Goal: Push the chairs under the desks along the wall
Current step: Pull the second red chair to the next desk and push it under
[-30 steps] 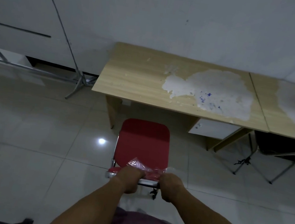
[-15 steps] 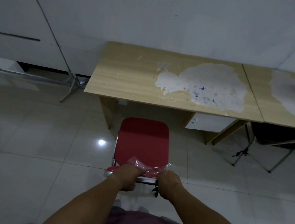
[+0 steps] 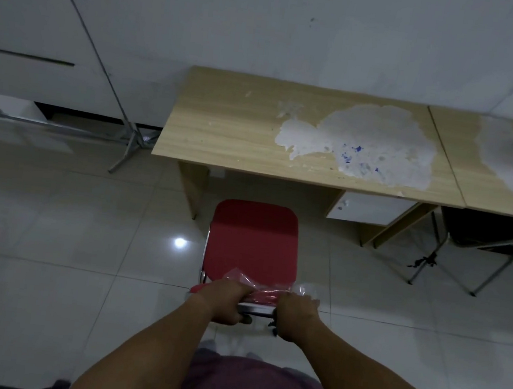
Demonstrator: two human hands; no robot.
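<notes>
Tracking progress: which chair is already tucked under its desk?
The dark chair at right, seat beneath the right desk. The red chair, in both hands' grip, sits clear of the left desk.

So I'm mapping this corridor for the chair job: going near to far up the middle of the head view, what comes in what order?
Left hand and right hand gripping the backrest → red chair seat → wooden desk with the peeled white patch → wall.

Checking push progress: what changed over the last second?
The red chair edged slightly closer to the wooden desk, its seat front nearly at the desk edge but not under. Left hand and right hand stayed gripping the backrest. Nothing released.
</notes>
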